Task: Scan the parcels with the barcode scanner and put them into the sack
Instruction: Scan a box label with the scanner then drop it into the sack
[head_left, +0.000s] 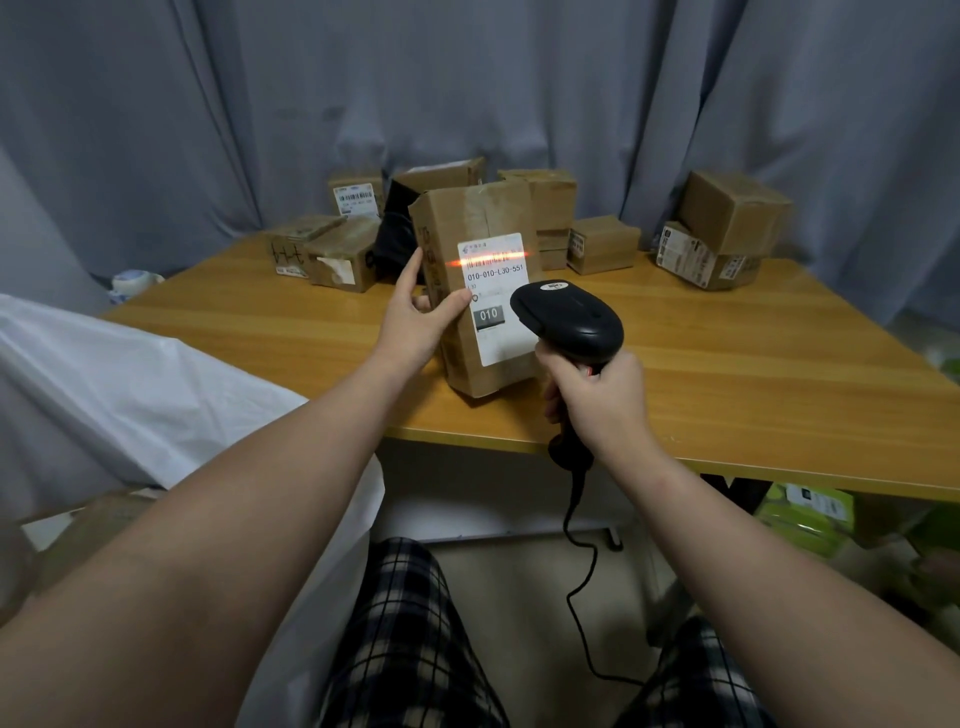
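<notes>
Table: the wooden table (727, 364), with an orange-brown grain, is carrying cardboard parcels, most of them along its far edge.
Near front: a tall parcel (483, 228) is standing on end, its white label facing the camera, well apart from the front edge.
Far left: two low parcels (322, 252) are sitting side by side, touching; a barcode-labelled parcel (356, 195) is sitting behind them.
Behind tall parcel: a black object (397, 228) is lying partly hidden, kind unclear.
Far centre: a parcel stack (550, 200) is rising, with a small parcel (602, 244) sitting just beside it.
Far right: a plain parcel (732, 208) is resting tilted on a flat labelled parcel (701, 262).
</notes>
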